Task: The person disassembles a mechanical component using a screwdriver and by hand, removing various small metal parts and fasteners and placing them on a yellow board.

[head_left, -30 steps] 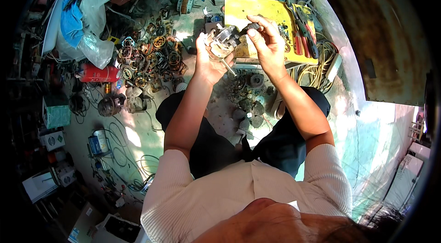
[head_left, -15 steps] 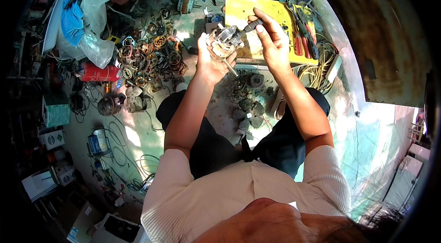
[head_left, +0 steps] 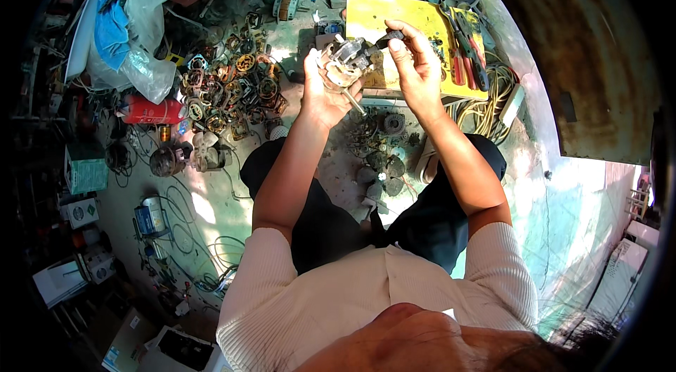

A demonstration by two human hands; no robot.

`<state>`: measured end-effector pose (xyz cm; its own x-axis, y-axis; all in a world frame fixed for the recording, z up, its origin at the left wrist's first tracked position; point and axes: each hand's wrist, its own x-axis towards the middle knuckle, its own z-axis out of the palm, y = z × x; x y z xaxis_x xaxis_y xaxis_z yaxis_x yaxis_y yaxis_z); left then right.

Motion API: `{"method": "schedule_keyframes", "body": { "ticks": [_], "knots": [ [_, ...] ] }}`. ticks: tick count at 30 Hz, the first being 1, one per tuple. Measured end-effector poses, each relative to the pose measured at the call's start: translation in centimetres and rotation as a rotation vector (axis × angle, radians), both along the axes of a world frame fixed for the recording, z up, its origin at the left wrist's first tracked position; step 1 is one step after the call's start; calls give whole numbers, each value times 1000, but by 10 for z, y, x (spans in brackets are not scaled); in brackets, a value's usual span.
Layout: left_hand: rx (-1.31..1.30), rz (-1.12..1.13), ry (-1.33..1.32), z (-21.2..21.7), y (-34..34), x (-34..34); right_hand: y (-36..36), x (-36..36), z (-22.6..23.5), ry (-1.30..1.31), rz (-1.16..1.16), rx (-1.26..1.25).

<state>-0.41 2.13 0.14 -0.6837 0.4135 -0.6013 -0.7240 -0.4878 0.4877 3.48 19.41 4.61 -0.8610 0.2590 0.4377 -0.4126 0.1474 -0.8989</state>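
Note:
A small electric motor point(head_left: 342, 71) with a thin metal shaft rests in my left hand point(head_left: 320, 106), the fingers curled round its housing. The shaft points down toward my knees. My right hand point(head_left: 421, 80) pinches the dark, ribbed handle of what looks like a screwdriver point(head_left: 394, 35) between thumb and fingers. Its far end meets the motor's right side, where a dark part hides the exact contact. Both hands are raised in front of a low yellow work surface point(head_left: 366, 9).
Red-handled pliers point(head_left: 459, 68) and other tools lie on the yellow surface's right side. Beside it is a coil of cable point(head_left: 496, 101). A heap of copper-wound motor parts point(head_left: 232, 83) covers the floor at left, near a red bottle point(head_left: 151, 110). More motor parts point(head_left: 380, 171) lie between my legs.
My right hand has shifted slightly down, and its fingers have turned the black handle, less of which now shows. My left hand and the motor have barely moved.

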Motion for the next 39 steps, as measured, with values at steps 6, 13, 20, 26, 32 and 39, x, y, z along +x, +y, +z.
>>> {"method": "schedule_keyframes", "body": {
  "ticks": [6, 13, 20, 26, 32, 39],
  "knots": [
    [-39, 7, -20, 4, 2, -1, -4, -3, 1, 19, 41, -185],
    [-30, -8, 1, -2, 2, 0, 7, -3, -6, 7, 35, 20],
    [-55, -10, 5, 2, 1, 1, -5, -2, -1, -15, 58, -179],
    [-31, -16, 3, -2, 0, -1, 1, -4, -3, -40, 155, -234],
    [-6, 3, 65, -1, 4, 1, -1, -2, -4, -128, 91, -208],
    [14, 14, 48, 4, 3, 1, -2, -7, -7, -74, 187, -279]
  ]
}}
